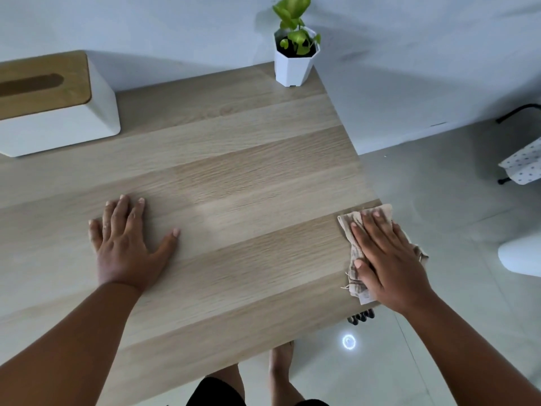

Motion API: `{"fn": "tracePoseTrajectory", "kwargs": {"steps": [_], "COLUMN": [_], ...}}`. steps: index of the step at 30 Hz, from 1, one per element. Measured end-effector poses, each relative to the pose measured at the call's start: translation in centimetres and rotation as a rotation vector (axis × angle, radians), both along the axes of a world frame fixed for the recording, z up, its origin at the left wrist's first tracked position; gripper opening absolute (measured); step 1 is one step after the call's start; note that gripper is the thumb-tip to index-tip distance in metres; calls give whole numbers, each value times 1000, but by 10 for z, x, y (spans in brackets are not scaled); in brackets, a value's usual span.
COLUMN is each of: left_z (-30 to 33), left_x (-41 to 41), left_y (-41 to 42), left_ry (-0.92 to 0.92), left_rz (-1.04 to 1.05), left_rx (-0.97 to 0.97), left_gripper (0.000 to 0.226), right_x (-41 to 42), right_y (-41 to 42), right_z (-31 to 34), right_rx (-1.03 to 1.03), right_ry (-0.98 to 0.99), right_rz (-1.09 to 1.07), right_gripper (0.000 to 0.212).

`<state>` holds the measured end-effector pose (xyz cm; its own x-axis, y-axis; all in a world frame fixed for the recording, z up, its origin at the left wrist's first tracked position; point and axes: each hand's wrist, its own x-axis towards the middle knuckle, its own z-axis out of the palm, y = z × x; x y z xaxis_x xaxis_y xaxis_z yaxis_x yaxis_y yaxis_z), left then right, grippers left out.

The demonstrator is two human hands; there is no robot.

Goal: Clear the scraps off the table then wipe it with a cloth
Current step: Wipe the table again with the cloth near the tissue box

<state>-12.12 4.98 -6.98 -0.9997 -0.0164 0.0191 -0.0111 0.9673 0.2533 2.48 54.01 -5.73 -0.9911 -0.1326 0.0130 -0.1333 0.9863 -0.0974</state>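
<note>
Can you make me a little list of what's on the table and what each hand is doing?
table: light wooden top, no scraps showing on it
left hand: flat on the wood, fingers spread, holding nothing
right hand: pressing flat on the cloth
cloth: beige rag, at the table's right edge, partly hanging over it
tissue box: white with a wooden lid, far left
plant: small green plant in a white pot, far corner by the wall
task stage: looks like wiping

Cloth (355,230) mostly hidden under right hand (389,259); tissue box (58,112) cut by left edge.
</note>
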Motion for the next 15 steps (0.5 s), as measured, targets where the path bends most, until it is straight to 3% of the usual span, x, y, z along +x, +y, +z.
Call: {"fn": "tracePoseTrajectory", "kwargs": {"steps": [15], "left_z": [4], "left_x": [1], "left_y": [2], "left_ry": [-3], "left_rz": [-4], "left_rx": [-6], "left_gripper": [96], "right_x": [-8], "right_y": [-5], "right_z": [-1], "right_rx": [-14], "right_ry": [3], "right_rz": [-26], "right_gripper": [73]}}
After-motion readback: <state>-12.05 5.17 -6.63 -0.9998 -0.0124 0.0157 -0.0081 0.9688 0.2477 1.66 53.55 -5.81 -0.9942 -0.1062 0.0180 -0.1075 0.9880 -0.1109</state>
